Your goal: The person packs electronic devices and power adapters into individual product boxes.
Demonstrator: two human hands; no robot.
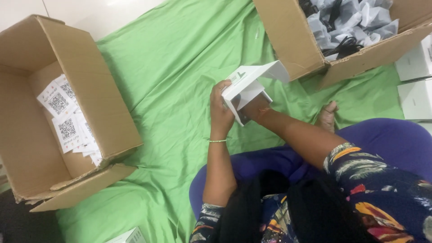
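My left hand [221, 108] grips the side of a small white carton [245, 85] held above the green sheet [171, 90]. The carton's lid flap stands open toward the upper right. My right hand is pushed inside the carton's open end and is hidden; only the wrist [261, 111] with a thin orange thread shows. What the right hand holds inside cannot be seen. A thin green bangle sits on my left wrist.
A large open cardboard box [103, 103] with printed paper cards lies at the left. Another cardboard box [292, 40] at the top right holds bagged black cables. White cartons [416, 81] stand at the right edge. My foot [327, 116] rests on the sheet.
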